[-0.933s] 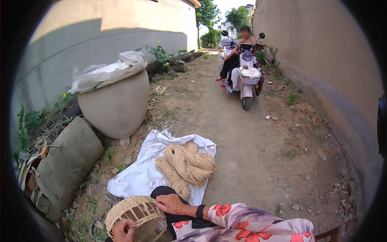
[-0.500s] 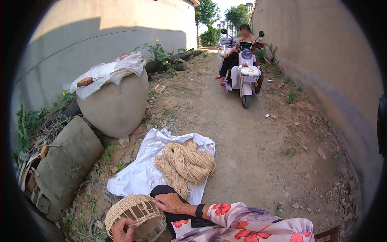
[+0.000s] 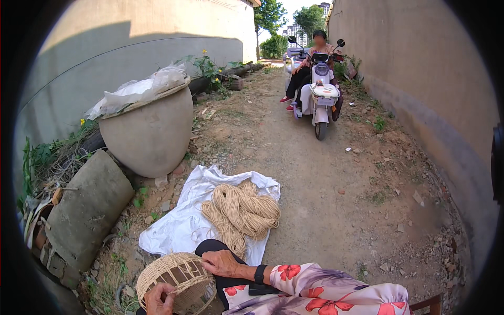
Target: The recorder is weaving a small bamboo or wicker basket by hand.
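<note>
A round basket (image 3: 173, 265) of pale cord, partly woven with open gaps between its upright ribs, rests tilted by my lap at the lower left. My right hand (image 3: 223, 263), with a black band at the wrist, grips its right edge with bent fingers. At the near left of the basket is my left hand (image 3: 159, 298), its thumb and fingers pinched at the woven edge. Whether a thin strand lies between those fingers is too small to tell. Beyond the basket, thick hanks of tan cord (image 3: 244, 210) are heaped on a white woven sheet (image 3: 176, 228).
A big clay jar (image 3: 149, 136) topped with plastic film (image 3: 139, 89) stands at the left, beside a curved grey slab (image 3: 92, 210). A person (image 3: 320, 47) sits on a white three-wheeler (image 3: 321, 92) up the dirt lane. Walls (image 3: 420, 68) flank both sides.
The plastic film on the jar has lifted and bunched up; the brown piece on it no longer shows. My hands and the basket have barely moved.
</note>
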Tool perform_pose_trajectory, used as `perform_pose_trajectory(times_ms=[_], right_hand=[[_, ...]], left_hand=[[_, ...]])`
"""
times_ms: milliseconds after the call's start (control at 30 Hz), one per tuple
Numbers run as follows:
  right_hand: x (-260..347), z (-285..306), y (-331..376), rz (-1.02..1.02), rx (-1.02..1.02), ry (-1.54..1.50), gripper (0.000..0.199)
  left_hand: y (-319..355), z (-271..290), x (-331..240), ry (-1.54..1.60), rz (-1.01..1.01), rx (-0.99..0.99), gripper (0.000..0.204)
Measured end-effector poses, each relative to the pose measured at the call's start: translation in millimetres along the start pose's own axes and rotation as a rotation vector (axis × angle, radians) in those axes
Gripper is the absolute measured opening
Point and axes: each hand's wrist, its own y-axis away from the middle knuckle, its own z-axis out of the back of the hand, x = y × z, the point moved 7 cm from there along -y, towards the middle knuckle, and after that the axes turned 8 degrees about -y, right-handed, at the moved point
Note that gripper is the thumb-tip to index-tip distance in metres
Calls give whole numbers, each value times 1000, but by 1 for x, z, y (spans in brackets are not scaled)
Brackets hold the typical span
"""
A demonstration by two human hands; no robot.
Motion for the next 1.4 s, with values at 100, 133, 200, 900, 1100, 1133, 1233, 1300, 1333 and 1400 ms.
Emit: perform_pose_trajectory(times_ms=[100, 133, 200, 900, 1100, 1133, 1233, 1300, 1333, 1400], right_hand=[[-2, -1, 0, 40, -39, 14, 21], [-2, 0, 0, 59, -59, 21, 22], [0, 0, 0, 56, -61, 13, 22], [5, 4, 0, 54, -67, 2, 21], [3, 3, 0, 45, -55, 16, 21], [4, 3, 0, 42, -53, 15, 21], [9, 6, 0, 51, -59, 6, 21], [8, 6, 0, 54, -64, 6, 21], [8, 6, 0, 56, -66, 6, 21], [4, 3, 0, 55, -66, 13, 22]], left_hand=[[0, -1, 1, 3, 25, 9, 9], [0, -1, 1, 9, 29, 11, 9], [1, -1, 2, 17, 34, 7, 9], [0, 0, -2, 2, 23, -1, 13], [0, 2, -8, -4, 11, 1, 13], [0, 2, -8, -1, 9, -3, 13], [0, 3, -9, -16, 8, -4, 13], [0, 2, -8, -21, 2, -4, 13], [-1, 1, -6, -18, -4, -7, 13], [-1, 1, -6, -21, -7, -7, 12]])
